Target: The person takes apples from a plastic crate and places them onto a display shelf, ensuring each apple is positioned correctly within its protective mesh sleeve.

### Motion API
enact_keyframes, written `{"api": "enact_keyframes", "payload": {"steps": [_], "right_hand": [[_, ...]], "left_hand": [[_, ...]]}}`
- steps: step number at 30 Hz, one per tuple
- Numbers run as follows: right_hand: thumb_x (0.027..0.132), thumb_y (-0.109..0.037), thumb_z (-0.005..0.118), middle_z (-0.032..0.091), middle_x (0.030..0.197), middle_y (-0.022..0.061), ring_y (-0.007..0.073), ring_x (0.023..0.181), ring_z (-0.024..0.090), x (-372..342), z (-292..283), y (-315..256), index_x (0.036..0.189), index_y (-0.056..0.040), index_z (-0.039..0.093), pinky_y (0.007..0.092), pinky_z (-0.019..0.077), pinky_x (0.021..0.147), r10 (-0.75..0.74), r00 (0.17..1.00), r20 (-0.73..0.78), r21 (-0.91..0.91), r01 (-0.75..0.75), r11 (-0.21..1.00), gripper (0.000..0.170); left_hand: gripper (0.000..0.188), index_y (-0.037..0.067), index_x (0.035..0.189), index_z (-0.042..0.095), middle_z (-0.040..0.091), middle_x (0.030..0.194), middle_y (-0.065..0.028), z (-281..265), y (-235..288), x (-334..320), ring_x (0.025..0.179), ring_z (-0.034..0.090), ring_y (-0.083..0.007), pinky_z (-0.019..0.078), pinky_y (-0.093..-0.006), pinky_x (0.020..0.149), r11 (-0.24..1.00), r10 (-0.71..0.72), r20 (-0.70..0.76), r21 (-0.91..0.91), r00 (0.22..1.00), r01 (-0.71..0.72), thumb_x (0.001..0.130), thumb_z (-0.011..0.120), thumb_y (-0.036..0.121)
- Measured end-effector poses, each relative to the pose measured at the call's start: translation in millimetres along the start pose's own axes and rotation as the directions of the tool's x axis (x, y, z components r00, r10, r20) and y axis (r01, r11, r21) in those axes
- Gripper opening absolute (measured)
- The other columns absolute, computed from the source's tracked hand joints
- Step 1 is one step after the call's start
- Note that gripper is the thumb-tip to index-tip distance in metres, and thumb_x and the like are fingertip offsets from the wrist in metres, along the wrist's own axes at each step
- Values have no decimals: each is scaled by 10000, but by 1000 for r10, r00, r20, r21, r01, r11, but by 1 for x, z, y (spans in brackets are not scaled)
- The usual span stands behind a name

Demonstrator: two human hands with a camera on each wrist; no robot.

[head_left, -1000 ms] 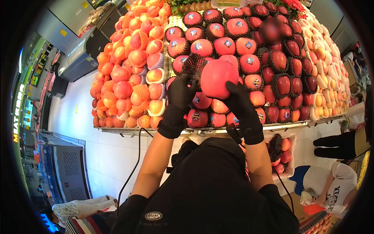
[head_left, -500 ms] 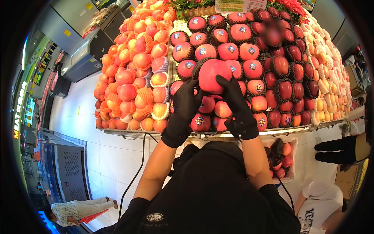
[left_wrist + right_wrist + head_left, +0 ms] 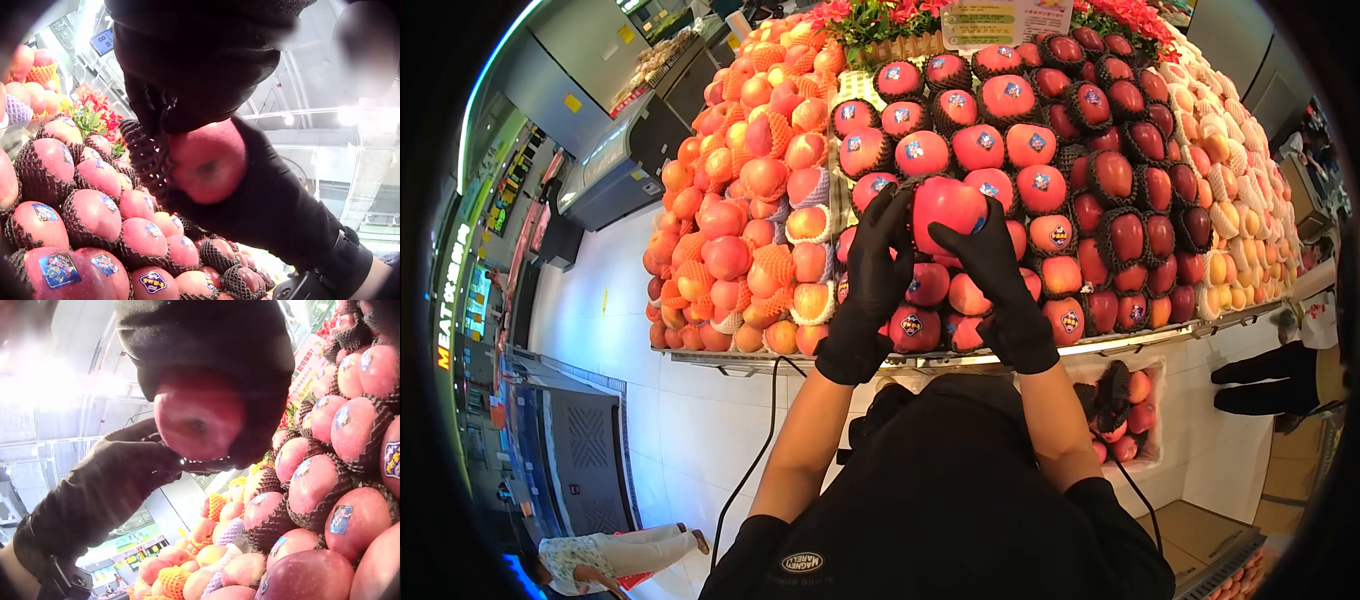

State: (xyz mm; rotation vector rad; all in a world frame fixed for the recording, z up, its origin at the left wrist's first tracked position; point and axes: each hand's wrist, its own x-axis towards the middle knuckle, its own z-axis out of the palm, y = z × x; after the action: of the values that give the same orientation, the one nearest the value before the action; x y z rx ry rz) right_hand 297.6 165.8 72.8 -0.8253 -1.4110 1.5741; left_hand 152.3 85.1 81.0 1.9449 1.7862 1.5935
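Both hands wear black gloves and meet over the front of the fruit display. A large red apple (image 3: pixel 948 212) is in the right hand (image 3: pixel 992 268), thumb across its near side; the edge of a blue sticker shows at its right. The left hand (image 3: pixel 874 268) is at the apple's left side, its fingers holding a black foam net (image 3: pixel 145 153). In the left wrist view the net stands against one side of the apple, whose dimpled end faces the camera. The right wrist view shows the right fingers over the apple and the left hand close beside it.
Rows of stickered apples (image 3: pixel 922 152) in black nets lie under the hands. Orange-netted fruit (image 3: pixel 727 257) is piled left, pale-netted fruit (image 3: pixel 1235 200) right. A crate (image 3: pixel 1157 410) of apples stands on the floor. Black cables (image 3: pixel 772 440) hang beside the body.
The net was spread beside the apple a second ago; now it is mostly hidden at the apple's far left side. The apple has turned, bringing a sticker edge into view.
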Motion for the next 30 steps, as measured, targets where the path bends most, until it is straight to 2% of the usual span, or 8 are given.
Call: {"api": "enact_keyframes", "payload": {"steps": [3, 9, 12, 14, 15, 21, 27, 30], "right_hand": [[683, -286, 844, 467, 1282, 207, 278, 1170, 519, -5, 3, -7, 1359, 43, 276, 367, 500, 918, -38, 996, -86, -148, 25, 989, 943], [649, -207, 864, 438, 1296, 188, 278, 1191, 495, -1, 0, -5, 1362, 34, 262, 379, 494, 945, -121, 989, -79, -40, 119, 992, 964], [641, -149, 860, 433, 1296, 176, 266, 1192, 493, -3, -4, -4, 1360, 3, 275, 381, 496, 950, -203, 979, -37, -144, 196, 970, 940], [637, -129, 856, 436, 1296, 171, 258, 1191, 493, -8, -6, -10, 1356, -16, 283, 380, 497, 951, -220, 976, -10, -106, 217, 970, 927], [637, -123, 856, 438, 1295, 167, 257, 1190, 494, -9, -7, -11, 1354, -19, 286, 381, 496, 952, -240, 971, 9, -113, 240, 964, 923], [625, -150, 860, 457, 1272, 161, 252, 1196, 493, -16, -5, -25, 1339, -20, 312, 380, 487, 952, -265, 964, 31, -218, 265, 939, 910], [609, -304, 873, 481, 1291, 178, 304, 1186, 516, -23, -1, -40, 1389, -50, 315, 414, 461, 972, -224, 969, 103, -460, 246, 853, 992], [631, -323, 862, 500, 1268, 195, 303, 1152, 538, -26, 1, -42, 1391, -39, 307, 410, 480, 932, -273, 947, 167, -454, 320, 832, 983]], "left_hand": [[582, 65, 1331, 504, 462, 1367, -193, 3, 16, -3, 1249, 489, -301, 502, -347, 892, 978, 117, 27, 172, 993, -120, 782, 533, -125], [579, 37, 1383, 395, 456, 1347, -135, 3, 20, -2, 998, 591, -168, 535, -294, 804, 790, -258, -29, -582, 966, 193, 845, 594, -43], [534, 19, 1306, 463, 543, 1208, -119, 0, 13, 8, 887, 589, -130, 537, -267, 768, 760, -425, -15, -548, 905, 348, 822, 690, 18], [511, 3, 1273, 492, 588, 1151, -106, -15, 1, 11, 934, 598, -141, 530, -270, 805, 832, -477, 141, -244, 867, 498, 812, 710, 29], [489, -10, 1239, 520, 627, 1099, -94, -12, 3, 11, 1014, 599, -165, 507, -300, 887, 710, -396, 162, -570, 904, 414, 796, 724, 24], [538, -13, 1281, 474, 584, 1202, -110, -12, -3, 10, 1104, 570, -204, 472, -341, 959, 615, -270, 197, -718, 943, 326, 798, 710, -1], [633, 3, 1312, 427, 529, 1266, -110, -4, -5, 6, 1169, 521, -205, 472, -335, 959, 657, -276, 304, -633, 912, 410, 776, 752, 93], [662, 13, 1346, 398, 521, 1276, -105, -11, 0, 5, 1171, 517, -204, 461, -345, 974, 507, -316, 477, -645, 820, 571, 813, 732, 218]]}}
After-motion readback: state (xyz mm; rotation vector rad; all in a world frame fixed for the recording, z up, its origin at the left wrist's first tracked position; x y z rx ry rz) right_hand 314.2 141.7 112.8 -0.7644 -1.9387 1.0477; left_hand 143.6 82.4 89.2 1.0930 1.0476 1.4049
